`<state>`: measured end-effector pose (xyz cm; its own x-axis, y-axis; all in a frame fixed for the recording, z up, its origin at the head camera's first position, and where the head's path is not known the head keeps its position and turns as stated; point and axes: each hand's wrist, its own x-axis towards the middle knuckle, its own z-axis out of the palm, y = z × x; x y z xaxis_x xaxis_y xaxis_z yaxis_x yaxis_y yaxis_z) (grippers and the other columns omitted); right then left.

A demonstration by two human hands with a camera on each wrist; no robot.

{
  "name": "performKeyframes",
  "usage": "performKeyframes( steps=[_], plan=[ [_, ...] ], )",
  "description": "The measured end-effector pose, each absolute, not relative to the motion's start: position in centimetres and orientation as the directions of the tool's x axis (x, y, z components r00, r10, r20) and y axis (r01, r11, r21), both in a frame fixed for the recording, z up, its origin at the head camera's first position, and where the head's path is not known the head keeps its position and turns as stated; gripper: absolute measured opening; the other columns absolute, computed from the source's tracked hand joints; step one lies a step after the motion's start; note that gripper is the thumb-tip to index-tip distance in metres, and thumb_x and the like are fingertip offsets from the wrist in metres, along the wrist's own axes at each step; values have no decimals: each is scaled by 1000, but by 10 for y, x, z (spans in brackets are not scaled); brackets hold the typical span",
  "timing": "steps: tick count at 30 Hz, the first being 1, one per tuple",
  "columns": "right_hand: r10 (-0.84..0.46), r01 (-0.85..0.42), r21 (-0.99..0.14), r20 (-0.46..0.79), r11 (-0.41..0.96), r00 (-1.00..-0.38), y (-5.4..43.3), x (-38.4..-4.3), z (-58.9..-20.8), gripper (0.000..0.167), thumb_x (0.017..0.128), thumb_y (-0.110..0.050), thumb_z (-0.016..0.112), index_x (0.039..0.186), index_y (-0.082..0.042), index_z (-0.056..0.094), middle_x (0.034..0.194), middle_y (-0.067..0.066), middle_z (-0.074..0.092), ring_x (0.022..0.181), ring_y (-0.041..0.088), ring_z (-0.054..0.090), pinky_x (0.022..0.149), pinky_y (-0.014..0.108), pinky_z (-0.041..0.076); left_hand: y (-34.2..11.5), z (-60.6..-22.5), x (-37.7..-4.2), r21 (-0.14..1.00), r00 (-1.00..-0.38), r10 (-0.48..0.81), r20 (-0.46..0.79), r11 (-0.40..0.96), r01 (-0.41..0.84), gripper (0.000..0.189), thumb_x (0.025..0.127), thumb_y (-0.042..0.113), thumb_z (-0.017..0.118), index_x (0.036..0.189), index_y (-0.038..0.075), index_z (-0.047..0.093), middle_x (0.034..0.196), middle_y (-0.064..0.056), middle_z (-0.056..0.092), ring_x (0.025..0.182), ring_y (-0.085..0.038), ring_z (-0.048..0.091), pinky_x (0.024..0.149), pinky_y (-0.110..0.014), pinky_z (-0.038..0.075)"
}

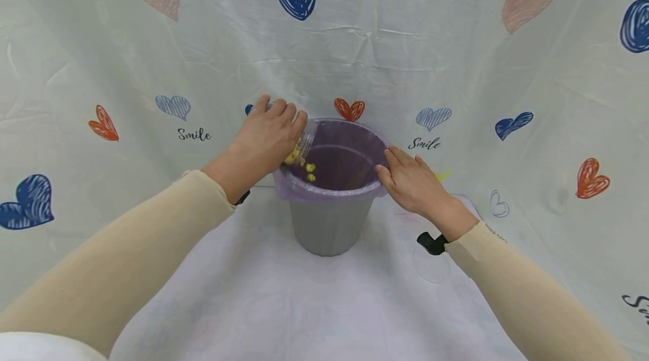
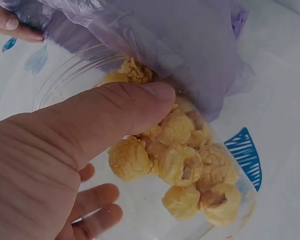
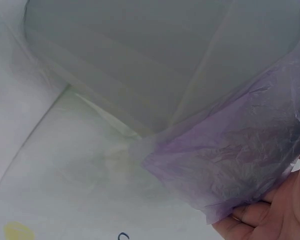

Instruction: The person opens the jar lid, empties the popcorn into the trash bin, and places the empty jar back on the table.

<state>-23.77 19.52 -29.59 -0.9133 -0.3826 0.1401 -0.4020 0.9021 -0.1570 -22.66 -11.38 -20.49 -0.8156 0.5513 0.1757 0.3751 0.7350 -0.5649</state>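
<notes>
My left hand (image 1: 269,138) holds a clear plastic jar (image 1: 310,134) tipped at the left rim of a grey trash bin (image 1: 329,226). Yellow popcorn (image 2: 177,165) is heaped inside the jar's wall, under my thumb in the left wrist view. A few loose pieces (image 1: 310,172) are dropping past its mouth into the bin. A thin purple bag (image 1: 329,195) lines the bin and folds down over the outside of its rim. On the right side, my right hand (image 1: 413,183) grips the lined rim, with fingers against the bag outside and thumb over the edge.
A white cloth (image 1: 324,304) covers the surface under the bin. Behind it hangs a pale curtain (image 1: 385,40) printed with hearts and the word Smile, close to the bin's back. Black wrist straps (image 1: 432,243) show below the hands.
</notes>
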Motion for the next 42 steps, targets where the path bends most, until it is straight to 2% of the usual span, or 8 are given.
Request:
performKeyframes(
  steps=[5,15,26,34,42],
  plan=[
    [-384,-405,-158,145,901,-912,195,-238,-297,68,114,-40,31,162,7,28,171,25,27,160,41,24,126,69,18,-111,-205,-228,-565,-819,553,152,729,387,68,96,15,74,154,2,40,150,-23,52,142,-42,45,125,-61,30],
    [-378,-398,-175,138,900,-915,195,-238,-297,69,114,-41,31,163,7,27,172,25,26,161,41,23,127,69,17,-109,-206,-227,-563,-815,559,150,726,395,65,97,13,72,154,3,41,150,-21,52,143,-40,44,126,-62,27],
    [-377,-398,-184,139,899,-916,196,-238,-298,69,114,-41,30,163,6,26,172,25,25,161,41,23,127,69,17,-101,-204,-226,-626,-828,555,78,674,393,66,101,14,68,159,8,38,158,-16,47,150,-36,38,128,-61,22],
    [-378,-399,-182,140,899,-915,195,-238,-298,69,114,-41,29,163,7,26,172,25,25,160,41,23,126,68,18,-98,-207,-229,-662,-816,576,53,632,403,67,104,23,67,162,14,35,163,-11,43,154,-34,33,130,-62,16],
    [-377,-399,-187,143,898,-915,195,-237,-298,69,114,-42,29,163,7,26,172,25,24,161,41,23,127,68,18,-99,-211,-231,-682,-797,603,40,599,419,81,97,18,77,164,16,32,169,-9,36,158,-32,28,130,-64,9]
  ],
)
